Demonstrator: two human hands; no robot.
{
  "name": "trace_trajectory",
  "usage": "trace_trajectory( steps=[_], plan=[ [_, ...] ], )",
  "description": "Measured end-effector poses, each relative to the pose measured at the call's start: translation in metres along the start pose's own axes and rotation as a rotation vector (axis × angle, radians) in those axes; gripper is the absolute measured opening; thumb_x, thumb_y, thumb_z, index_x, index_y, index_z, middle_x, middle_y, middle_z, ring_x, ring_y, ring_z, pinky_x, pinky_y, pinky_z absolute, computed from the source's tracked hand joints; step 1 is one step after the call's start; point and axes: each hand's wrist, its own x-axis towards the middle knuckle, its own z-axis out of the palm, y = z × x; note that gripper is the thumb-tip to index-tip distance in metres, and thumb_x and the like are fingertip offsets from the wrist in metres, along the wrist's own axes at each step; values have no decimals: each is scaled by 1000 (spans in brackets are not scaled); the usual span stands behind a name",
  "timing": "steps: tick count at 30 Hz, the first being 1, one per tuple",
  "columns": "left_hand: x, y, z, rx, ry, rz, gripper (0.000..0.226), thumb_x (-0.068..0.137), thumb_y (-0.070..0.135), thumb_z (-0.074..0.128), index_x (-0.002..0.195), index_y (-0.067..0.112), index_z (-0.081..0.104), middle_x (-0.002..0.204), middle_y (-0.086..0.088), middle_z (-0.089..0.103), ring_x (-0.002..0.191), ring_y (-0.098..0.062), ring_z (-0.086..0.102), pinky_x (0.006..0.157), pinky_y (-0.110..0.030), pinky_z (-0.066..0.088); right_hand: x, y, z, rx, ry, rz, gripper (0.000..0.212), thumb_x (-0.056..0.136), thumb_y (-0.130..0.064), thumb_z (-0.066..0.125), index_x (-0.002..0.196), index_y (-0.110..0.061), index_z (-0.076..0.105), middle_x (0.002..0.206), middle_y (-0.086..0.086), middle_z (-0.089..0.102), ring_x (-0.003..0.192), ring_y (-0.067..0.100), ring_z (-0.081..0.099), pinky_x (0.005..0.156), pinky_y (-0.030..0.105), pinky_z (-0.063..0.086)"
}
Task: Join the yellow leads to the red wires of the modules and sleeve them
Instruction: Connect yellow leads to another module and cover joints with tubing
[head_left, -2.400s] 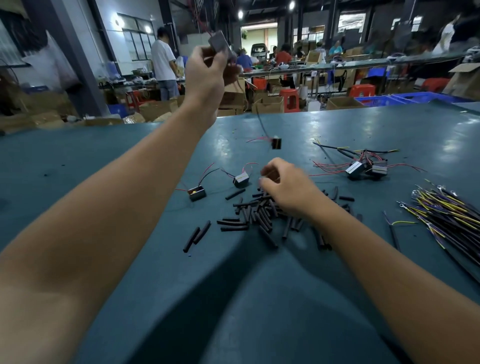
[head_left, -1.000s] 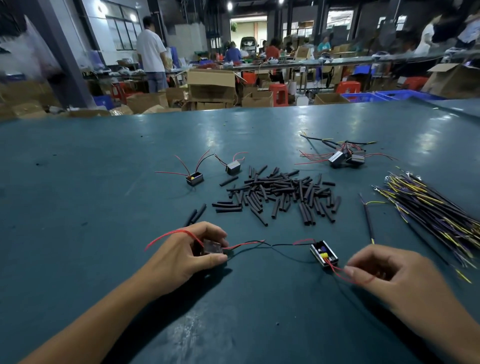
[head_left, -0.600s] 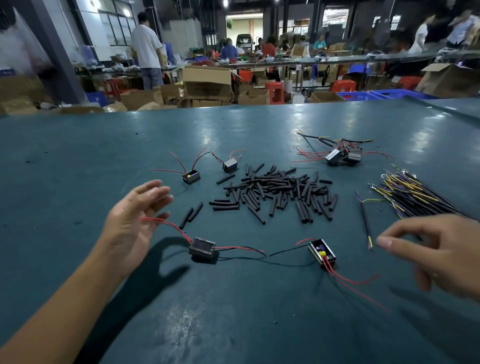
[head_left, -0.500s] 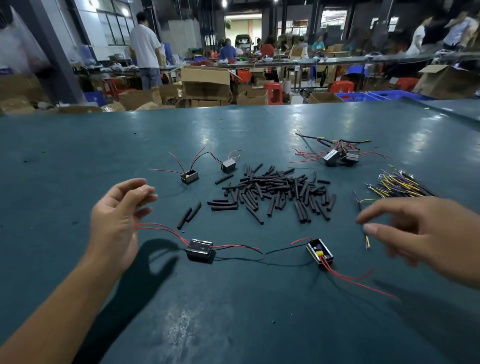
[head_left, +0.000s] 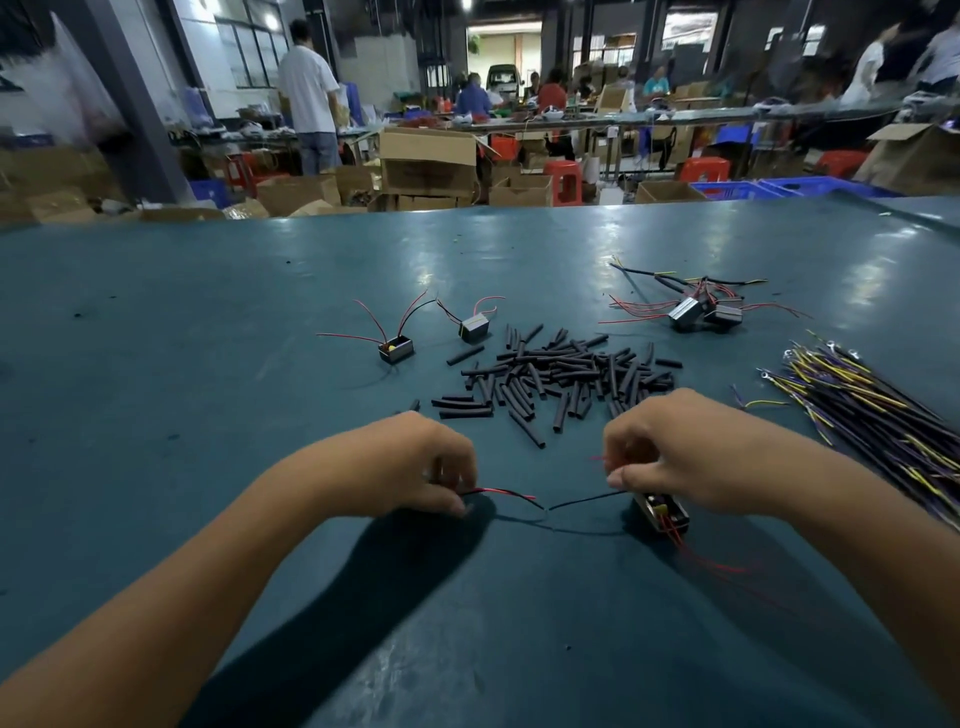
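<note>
My left hand (head_left: 410, 465) curls over one small black module, which is hidden under the fingers; its red wire (head_left: 506, 492) sticks out to the right. My right hand (head_left: 685, 457) grips the second black module (head_left: 665, 512), whose red wires trail toward me and whose black wire (head_left: 587, 500) runs left. The two wire ends nearly meet between my hands. Behind them lies a heap of black sleeves (head_left: 561, 374). A bundle of yellow and dark leads (head_left: 872, 410) lies at the right.
Two loose modules (head_left: 396, 348) (head_left: 474, 328) with red wires sit beyond the sleeves on the teal table (head_left: 208, 338). A tangle of modules (head_left: 696, 312) lies at the back right. Boxes, stools and people fill the workshop beyond the table's far edge.
Both hands were lifted open above the table; they have dropped onto the two modules and taken hold of them. The modules' wire ends now point at each other.
</note>
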Motion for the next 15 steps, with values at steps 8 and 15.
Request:
trace_trajectory(
  steps=[8,15],
  plan=[
    [-2,-7,14,-185,112,13,1,93,34,70,92,34,69,82,19,65,68,4,57,62,-7,39,-9,-6,6,193,420,-9,11,88,-35,70,93,-25,68,84,-15,68,79,-2,60,74,16,46],
    [-8,-2,15,-153,175,66,4,95,31,68,91,31,69,79,19,69,77,-3,62,65,-9,40,-16,-50,37,-11,295,-194,28,97,-51,49,118,-34,56,114,-17,56,109,4,49,94,25,43]
  ],
)
